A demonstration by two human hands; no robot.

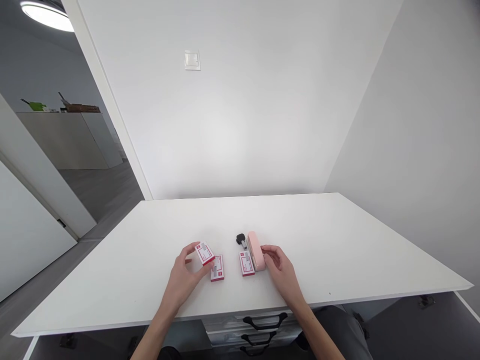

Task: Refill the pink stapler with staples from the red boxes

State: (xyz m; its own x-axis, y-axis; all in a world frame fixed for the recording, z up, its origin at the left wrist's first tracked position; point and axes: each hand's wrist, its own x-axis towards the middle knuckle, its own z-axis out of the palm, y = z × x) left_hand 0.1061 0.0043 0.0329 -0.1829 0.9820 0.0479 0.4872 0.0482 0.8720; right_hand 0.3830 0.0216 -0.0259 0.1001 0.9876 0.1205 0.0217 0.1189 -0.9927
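The left hand (184,274) pinched a small box (204,252) at its fingertips, just above a second box (217,268). The right hand (280,267), loosely curled and gripping nothing, touched the pink stapler (256,250) beside it. So light a pinch could have let the tilted box slip and spill.

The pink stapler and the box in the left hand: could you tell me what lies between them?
Head view: two red-and-white boxes lie there, the left box and the right box beside the stapler.
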